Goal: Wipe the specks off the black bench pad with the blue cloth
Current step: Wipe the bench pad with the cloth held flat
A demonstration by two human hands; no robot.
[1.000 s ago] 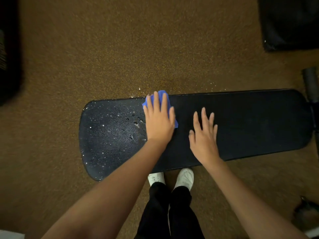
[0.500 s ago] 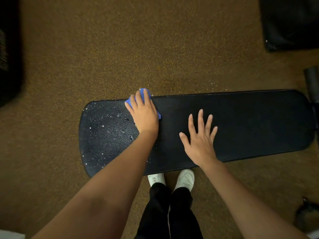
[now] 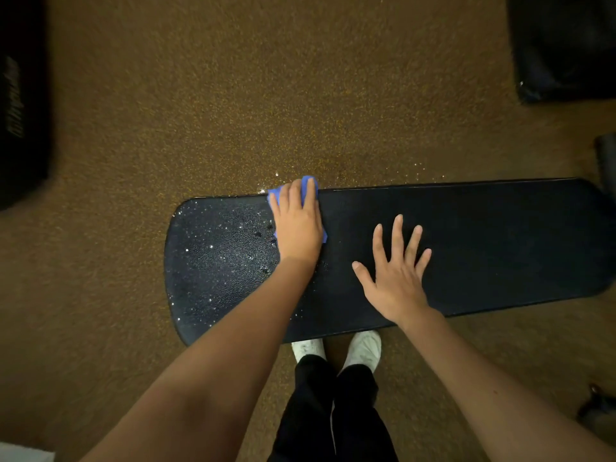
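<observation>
Our left hand (image 3: 297,225) presses the cloth (image 3: 308,181) flat at the pad's (image 3: 500,245) far edge; our right hand (image 3: 395,278) lies spread just beside it; specks (image 3: 220,248) lie left.

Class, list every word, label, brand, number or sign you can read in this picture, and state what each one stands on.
None can be read.
Pale lettering on the black object at the left edge: too blurred to read.
Black bench pad, blue cloth: no text visible.
</observation>
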